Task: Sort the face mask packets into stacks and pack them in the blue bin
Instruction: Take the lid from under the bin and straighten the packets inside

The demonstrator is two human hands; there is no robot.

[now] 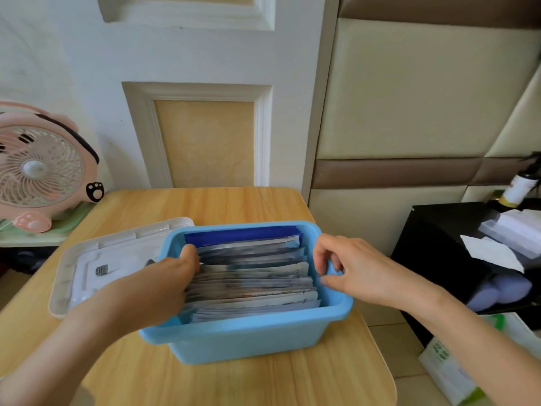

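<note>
Slick, floppy face mask packets [254, 276] fill the blue bin [243, 338]; right hand [357, 268] grip hooks its rim, left hand [158, 288] grip: can't tell.

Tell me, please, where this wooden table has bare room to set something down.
The wooden table is bare between the blue plastic bin and the far edge, and between bin and near edge. Crowded on the left, under the white plastic lid.
</note>
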